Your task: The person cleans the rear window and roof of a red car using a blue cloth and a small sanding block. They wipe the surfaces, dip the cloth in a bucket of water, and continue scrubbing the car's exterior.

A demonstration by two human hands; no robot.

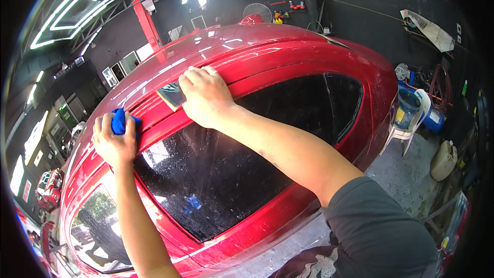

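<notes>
Blue cloth bunched in left grip, clenched on it, poking out past the fingers, near the edge of the red car roof. Next, flat dark pad jutting left from under right grip, fingers curled over it.

A red car's roof lies open beyond both hands, with a narrow gap between the blue cloth under the left hand and the flat block at the right hand. The right forearm bars passage over the dark side window.
</notes>
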